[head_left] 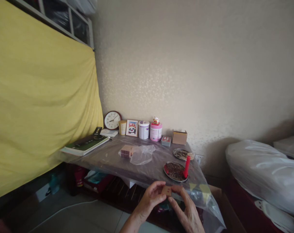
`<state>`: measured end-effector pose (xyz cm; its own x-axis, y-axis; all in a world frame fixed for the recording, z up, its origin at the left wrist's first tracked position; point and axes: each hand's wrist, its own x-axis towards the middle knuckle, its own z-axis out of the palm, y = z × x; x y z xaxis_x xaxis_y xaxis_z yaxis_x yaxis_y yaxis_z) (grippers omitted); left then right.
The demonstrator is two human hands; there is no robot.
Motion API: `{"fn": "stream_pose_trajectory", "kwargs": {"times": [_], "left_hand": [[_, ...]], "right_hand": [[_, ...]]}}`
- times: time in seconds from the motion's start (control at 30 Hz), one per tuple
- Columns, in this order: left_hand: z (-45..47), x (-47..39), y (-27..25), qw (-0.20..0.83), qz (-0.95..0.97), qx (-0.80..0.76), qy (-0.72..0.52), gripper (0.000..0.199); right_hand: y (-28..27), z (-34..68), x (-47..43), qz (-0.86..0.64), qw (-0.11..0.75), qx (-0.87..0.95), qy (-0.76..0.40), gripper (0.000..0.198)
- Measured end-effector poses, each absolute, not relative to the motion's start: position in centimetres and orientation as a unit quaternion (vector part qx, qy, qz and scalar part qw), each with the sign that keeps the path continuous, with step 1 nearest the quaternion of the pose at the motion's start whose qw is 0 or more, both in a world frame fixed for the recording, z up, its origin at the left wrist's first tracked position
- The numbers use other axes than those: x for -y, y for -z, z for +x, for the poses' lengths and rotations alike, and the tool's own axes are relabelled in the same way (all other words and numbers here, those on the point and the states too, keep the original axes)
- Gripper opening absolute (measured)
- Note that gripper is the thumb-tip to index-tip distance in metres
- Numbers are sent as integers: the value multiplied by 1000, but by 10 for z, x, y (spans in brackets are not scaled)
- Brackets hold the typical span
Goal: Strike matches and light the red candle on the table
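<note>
A small brown matchbox (166, 191) is held between my two hands, just in front of the table's near edge. My left hand (150, 198) pinches its left end between thumb and fingers. At the other end, the fingertips and thumb of my right hand (184, 206) close on the box. Beyond them on the table stands a lit-looking or unlit red candle (187, 166), its flame not visible, on the rim of a round metal plate (165, 170) filled with dark bits. A second plate (175, 154) behind it carries thin sticks like matches.
A block of stacked small boxes (126, 151) sits mid-table beside crumpled clear plastic (143, 154). Along the wall stand a clock (113, 120), a panda picture (132, 128), tins (144, 130) and an open carton (179, 137). Books (86, 146) lie left; a plastic-wrapped bundle (261, 174) is right.
</note>
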<state>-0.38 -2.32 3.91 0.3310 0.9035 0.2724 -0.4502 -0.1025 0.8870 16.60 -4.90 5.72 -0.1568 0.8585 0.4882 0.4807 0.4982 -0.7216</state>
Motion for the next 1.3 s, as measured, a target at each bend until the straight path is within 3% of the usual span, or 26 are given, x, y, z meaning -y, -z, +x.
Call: {"fn": "stream_pose_trajectory", "kwargs": {"times": [1.0, 1.3], "left_hand": [[-3, 22, -40, 612, 513, -263, -542, 32], [-3, 16, -30, 599, 490, -274, -571, 29]], "right_hand": [[-50, 167, 43, -451, 475, 723, -220, 27], [-29, 176, 24, -436, 582, 614, -306, 27]]}}
